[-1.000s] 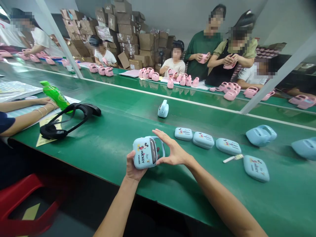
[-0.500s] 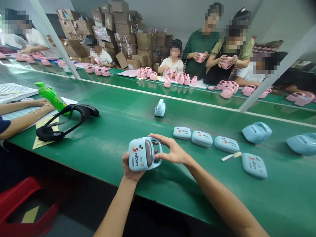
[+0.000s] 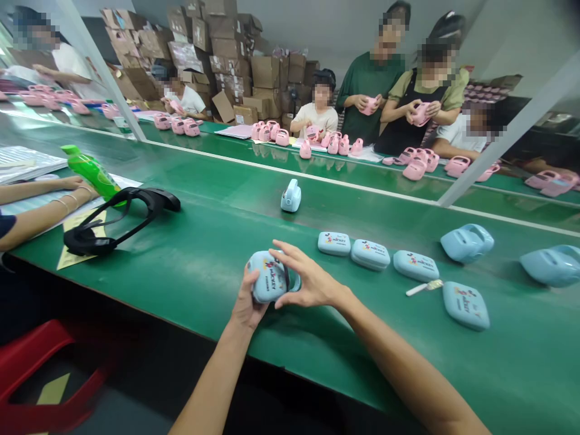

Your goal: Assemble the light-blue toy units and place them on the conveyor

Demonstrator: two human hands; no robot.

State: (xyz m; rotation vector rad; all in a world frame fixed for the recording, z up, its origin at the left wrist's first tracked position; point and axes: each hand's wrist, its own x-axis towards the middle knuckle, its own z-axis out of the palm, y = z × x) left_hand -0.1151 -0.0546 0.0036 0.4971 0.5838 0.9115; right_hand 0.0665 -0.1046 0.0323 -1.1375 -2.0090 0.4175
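A light blue plastic case with a printed cartoon mouse, the word "Mickey" and a loop handle is held above the green table. My left hand grips its left side and underside, thumb on the printed face. My right hand curves around the handle side, fingers at the top edge and thumb below, covering part of the dark window and handle. To the right lie several printed light blue covers, the nearest being a rounded cover. A white-handled tool with a speckled end rests beside another cover.
A handled blue case stands ahead; two more blue housings sit at right. Left are a black head strap, a green bottle and a co-worker's arms. People across the table handle pink cases. A red stool stands lower left.
The case in my hands has shifted right and turned, its handle now partly behind my right hand. My right hand has moved from the handle to span the case's edge.
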